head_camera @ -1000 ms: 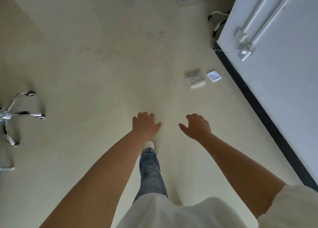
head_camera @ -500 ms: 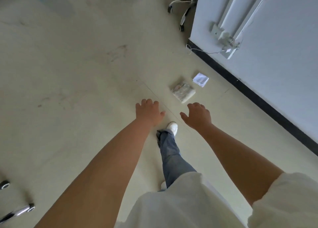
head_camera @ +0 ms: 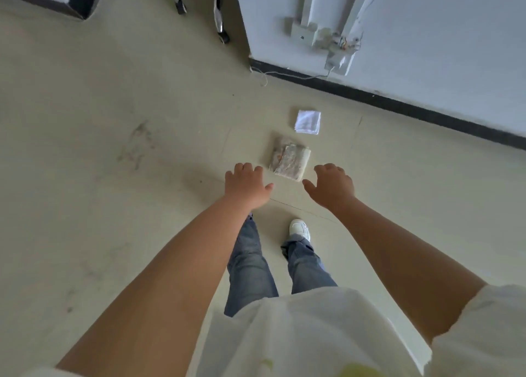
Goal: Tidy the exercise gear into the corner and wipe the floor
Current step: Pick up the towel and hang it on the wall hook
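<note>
A dirty, stained folded cloth [head_camera: 289, 160] lies on the beige floor [head_camera: 113, 120] just ahead of me. Beyond it, nearer the wall, lies a clean white folded cloth [head_camera: 308, 121]. My left hand [head_camera: 247, 183] hangs in the air left of the dirty cloth, fingers loosely curled, holding nothing. My right hand [head_camera: 332, 185] hovers on the cloth's right side, also empty with relaxed fingers. Neither hand touches a cloth. No exercise gear is in view.
A white wall [head_camera: 427, 35] with a black skirting runs across the right, with a broken socket box [head_camera: 321, 35] and a loose wire. A chair's wheeled base [head_camera: 199, 4] stands at the wall corner. Smudges [head_camera: 136, 146] mark the floor on the left.
I have walked toward the wall; both cloths now lie closer, right in front of my hands. The chair base on the left has left the view. My hands stay empty.
</note>
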